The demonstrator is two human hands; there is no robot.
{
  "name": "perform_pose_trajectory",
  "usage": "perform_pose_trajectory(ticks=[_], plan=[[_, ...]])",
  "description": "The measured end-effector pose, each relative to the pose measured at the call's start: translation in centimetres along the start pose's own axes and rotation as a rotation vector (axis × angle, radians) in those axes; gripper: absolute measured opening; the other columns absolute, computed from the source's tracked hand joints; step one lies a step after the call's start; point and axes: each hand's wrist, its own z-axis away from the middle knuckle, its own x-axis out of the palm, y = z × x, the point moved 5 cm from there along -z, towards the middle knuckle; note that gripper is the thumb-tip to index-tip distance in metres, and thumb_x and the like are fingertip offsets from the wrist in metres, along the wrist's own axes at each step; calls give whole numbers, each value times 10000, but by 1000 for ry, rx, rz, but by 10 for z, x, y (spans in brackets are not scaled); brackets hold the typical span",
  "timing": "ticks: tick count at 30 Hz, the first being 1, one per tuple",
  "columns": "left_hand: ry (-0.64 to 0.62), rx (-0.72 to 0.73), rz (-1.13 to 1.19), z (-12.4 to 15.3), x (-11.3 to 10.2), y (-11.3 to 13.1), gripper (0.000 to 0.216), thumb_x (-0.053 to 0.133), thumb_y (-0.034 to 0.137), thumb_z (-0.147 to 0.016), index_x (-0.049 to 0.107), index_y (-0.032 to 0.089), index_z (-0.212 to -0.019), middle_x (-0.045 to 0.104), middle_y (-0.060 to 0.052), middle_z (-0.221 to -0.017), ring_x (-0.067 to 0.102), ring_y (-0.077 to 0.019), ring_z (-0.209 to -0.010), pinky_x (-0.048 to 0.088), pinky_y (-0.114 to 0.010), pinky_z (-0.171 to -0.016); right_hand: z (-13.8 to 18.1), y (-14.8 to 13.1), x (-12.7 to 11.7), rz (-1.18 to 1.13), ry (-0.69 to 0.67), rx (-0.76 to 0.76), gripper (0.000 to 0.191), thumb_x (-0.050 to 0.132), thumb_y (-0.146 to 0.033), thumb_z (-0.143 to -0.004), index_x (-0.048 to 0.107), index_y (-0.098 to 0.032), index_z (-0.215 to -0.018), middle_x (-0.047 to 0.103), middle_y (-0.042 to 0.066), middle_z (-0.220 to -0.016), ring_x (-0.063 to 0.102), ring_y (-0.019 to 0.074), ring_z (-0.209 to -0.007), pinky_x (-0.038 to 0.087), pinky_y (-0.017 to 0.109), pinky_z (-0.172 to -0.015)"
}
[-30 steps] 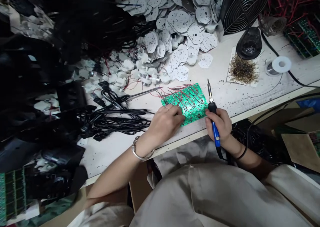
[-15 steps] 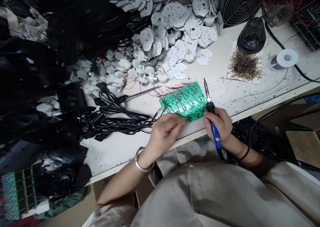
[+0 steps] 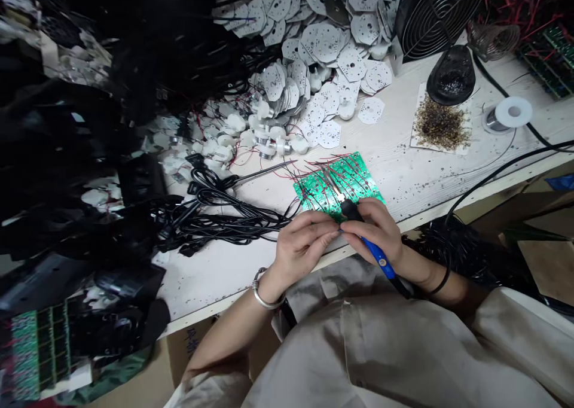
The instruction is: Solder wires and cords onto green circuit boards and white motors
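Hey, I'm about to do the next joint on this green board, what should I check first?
1. Grip on the iron: right hand is closed round the soldering iron: ok.
2. Tip placement: its tip lies over the green board, among the red wires; actual contact: cannot tell.
3. Board steadied: left hand rests at the board's near edge: ok.
4. Fingers clear of hot metal: the left fingers sit by the black grip, apart from the tip: ok.
5. Solder close by: solder spool lies far off to the right, apart from both hands: not ok.
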Motion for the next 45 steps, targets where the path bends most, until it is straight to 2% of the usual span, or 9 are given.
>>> perform_pose_trajectory(ticks=[5, 13, 16, 22, 27, 30, 35, 39, 45], plan=[[9, 75, 89, 6, -1, 0, 208, 634, 73, -844, 666, 206, -1002, 680, -29, -875, 653, -115, -798, 563, -252, -729, -1, -5, 3, -44, 19, -32, 130, 602, -180, -848, 623, -228, -966, 483, 31, -901, 547, 173, -901, 530, 376, -802], [62, 83, -102, 7, -1, 2, 100, 605, 147, -881, 594, 189, -971, 655, -30, -849, 617, -124, -786, 529, -253, -709, -2, -7, 8, -50, 26, 53, 132, 586, -165, -853, 594, -228, -969, 491, 38, -892, 553, 193, -926, 522, 398, -827], [54, 84, -168, 7, 1, 4, 95, 602, 157, -882, 587, 181, -972, 643, -31, -831, 597, -130, -763, 509, -264, -692, -1, -6, 7, -82, 34, 94, 161, 583, -134, -840, 587, -229, -971, 500, 31, -872, 564, 182, -890, 527, 364, -777], [134, 98, -64, 4, -3, 10, 47, 554, 147, -896, 552, 189, -917, 595, -17, -785, 563, -126, -736, 487, -263, -663, -4, -10, 7, -83, 60, 60, 123, 589, -154, -829, 576, -234, -922, 521, 32, -865, 565, 189, -862, 533, 423, -828], [4, -123, -141, -5, 0, -4, 83, 547, 156, -910, 535, 189, -835, 562, 7, -728, 517, -104, -663, 427, -236, -602, 0, -2, -8, 41, 110, 25, 171, 592, -151, -825, 595, -253, -962, 566, 38, -876, 583, 192, -853, 555, 429, -805], [-112, -122, -303, -8, 10, -8, 73, 551, 191, -910, 553, 183, -838, 615, -28, -807, 570, -150, -769, 461, -289, -694, 9, 1, -33, 43, 101, -16, 212, 563, -155, -836, 589, -226, -1035, 627, 50, -837, 613, 195, -785, 574, 455, -785], [-157, -83, -473, -6, 23, -12, 83, 553, 200, -889, 572, 176, -812, 656, -74, -988, 578, -205, -906, 471, -361, -797, 25, -11, -62, -64, -32, -78, 152, 488, -164, -867, 579, -162, -989, 610, 0, -611, 584, 129, -529, 604, 342, -669], [-173, -67, -515, -7, 26, -10, 104, 560, 193, -872, 572, 179, -770, 672, -61, -943, 572, -211, -884, 465, -365, -783, 29, -17, -62, -98, -17, -38, 139, 442, -204, -899, 578, -192, -923, 576, -36, -551, 561, 109, -467, 603, 311, -631], [-168, -85, -560, -7, 27, -10, 105, 564, 191, -872, 575, 176, -769, 669, -63, -946, 577, -215, -897, 462, -367, -785, 30, -16, -54, -93, -47, -21, 116, 472, -187, -878, 583, -199, -913, 609, -35, -570, 620, 123, -528, 597, 297, -648]])
